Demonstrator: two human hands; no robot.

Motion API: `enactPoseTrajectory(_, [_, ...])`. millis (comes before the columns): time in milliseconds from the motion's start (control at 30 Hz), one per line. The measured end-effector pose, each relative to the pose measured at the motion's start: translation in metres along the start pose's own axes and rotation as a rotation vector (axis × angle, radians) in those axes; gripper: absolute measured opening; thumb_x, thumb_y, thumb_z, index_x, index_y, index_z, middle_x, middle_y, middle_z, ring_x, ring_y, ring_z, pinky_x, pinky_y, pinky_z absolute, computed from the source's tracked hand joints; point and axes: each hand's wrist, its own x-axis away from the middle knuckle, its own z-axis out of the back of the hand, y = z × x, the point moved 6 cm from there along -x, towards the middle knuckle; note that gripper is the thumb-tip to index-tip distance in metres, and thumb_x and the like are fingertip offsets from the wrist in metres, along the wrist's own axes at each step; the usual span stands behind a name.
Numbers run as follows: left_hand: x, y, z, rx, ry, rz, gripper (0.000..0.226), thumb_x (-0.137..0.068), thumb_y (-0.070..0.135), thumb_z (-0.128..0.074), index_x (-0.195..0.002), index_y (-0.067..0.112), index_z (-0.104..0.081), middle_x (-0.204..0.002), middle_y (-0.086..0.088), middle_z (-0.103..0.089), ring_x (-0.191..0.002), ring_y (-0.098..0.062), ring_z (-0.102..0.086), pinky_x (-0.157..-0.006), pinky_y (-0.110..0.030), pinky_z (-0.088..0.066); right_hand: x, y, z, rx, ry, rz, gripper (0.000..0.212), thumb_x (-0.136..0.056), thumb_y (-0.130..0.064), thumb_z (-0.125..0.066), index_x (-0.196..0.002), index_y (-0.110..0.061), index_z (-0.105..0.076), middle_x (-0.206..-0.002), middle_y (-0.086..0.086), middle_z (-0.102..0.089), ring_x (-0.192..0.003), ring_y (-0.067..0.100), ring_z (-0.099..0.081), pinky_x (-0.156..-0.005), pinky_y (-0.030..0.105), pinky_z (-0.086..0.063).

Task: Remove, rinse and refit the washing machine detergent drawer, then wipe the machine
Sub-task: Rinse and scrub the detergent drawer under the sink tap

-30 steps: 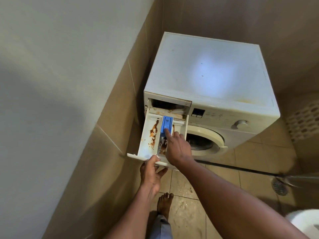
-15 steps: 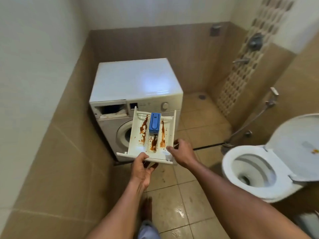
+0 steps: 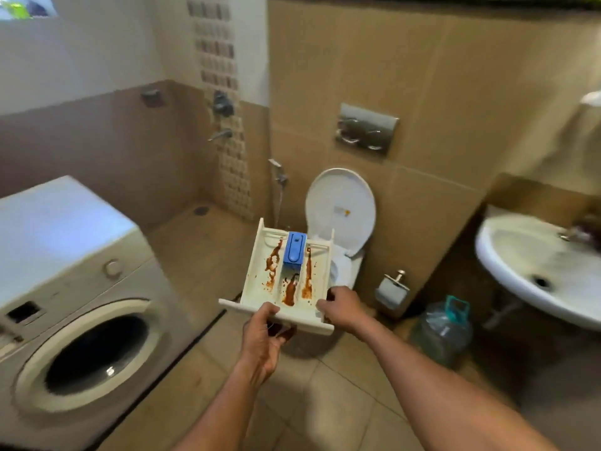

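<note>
Between the two hands, the stained detergent drawer [image 3: 286, 281] is held in the air: left hand [image 3: 263, 336] closed under its front panel, right hand [image 3: 341, 307] gripping its right corner; washing machine [image 3: 74, 288] well left.

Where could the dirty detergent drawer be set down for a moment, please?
The washing machine top is bare, bordered by the tiled wall behind and its control panel in front. The washbasin bowl at right looks free too, up to the blurred tap. The floor below the basin is crowded by a water jug and pipework.
</note>
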Motion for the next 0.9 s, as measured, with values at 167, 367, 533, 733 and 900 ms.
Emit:
enactPoseTrajectory(167, [0.005,-0.051,-0.069,-0.127,-0.181,0.172,0.042,-0.084,0.010,-0.065,-0.125,0.011,-0.055,-0.115,-0.022,-0.070,-0.110,-0.038,-0.066,-0.091,-0.065,-0.051,0.036,0.079,0.066,-0.184,0.223,-0.151,0.028,-0.087,-0.018,-0.067,-0.114,-0.009,-0.067,-0.119,0.005,-0.069,-0.098,0.017,-0.069,-0.083,0.035,-0.060])
enactPoseTrajectory(367, [0.025,-0.113,-0.157,-0.430,-0.417,0.293,0.028,-0.089,0.024,-0.066,-0.112,0.014,-0.052,-0.111,-0.022,-0.067,-0.105,-0.036,-0.067,-0.086,-0.056,-0.057,0.092,0.152,0.144,-0.374,0.506,-0.273,0.027,-0.085,-0.020,-0.069,-0.110,-0.007,-0.069,-0.107,0.000,-0.071,-0.087,0.011,-0.067,-0.066,0.022,-0.056])
enactPoseTrajectory(533, [0.019,-0.165,-0.234,-0.679,-0.552,0.350,0.041,-0.084,0.040,-0.073,-0.114,0.019,-0.054,-0.111,-0.018,-0.070,-0.102,-0.034,-0.070,-0.083,-0.057,-0.058,0.113,0.206,0.214,-0.443,0.615,-0.335,0.021,-0.089,-0.019,-0.066,-0.106,-0.007,-0.068,-0.108,0.002,-0.069,-0.087,0.010,-0.065,-0.050,0.011,-0.043])
enactPoseTrajectory(733, [0.007,-0.230,-0.346,-0.842,-0.672,0.343,0.089,-0.061,0.067,-0.079,-0.131,0.019,-0.050,-0.124,-0.015,-0.064,-0.112,-0.034,-0.064,-0.090,-0.052,-0.056,0.107,0.283,0.321,-0.506,0.721,-0.353,0.022,-0.087,-0.024,-0.068,-0.095,-0.005,-0.073,-0.103,0.006,-0.074,-0.086,0.012,-0.070,-0.062,0.021,-0.052])
enactPoseTrajectory(900, [0.003,-0.279,-0.442,-0.881,-0.658,0.357,0.122,-0.041,0.085,-0.072,-0.139,0.016,-0.047,-0.140,-0.025,-0.047,-0.121,-0.039,-0.053,-0.094,-0.053,-0.048,0.100,0.341,0.406,-0.612,0.764,-0.325,0.025,-0.088,-0.020,-0.067,-0.110,-0.008,-0.071,-0.109,0.005,-0.074,-0.095,0.017,-0.071,-0.082,0.033,-0.057])
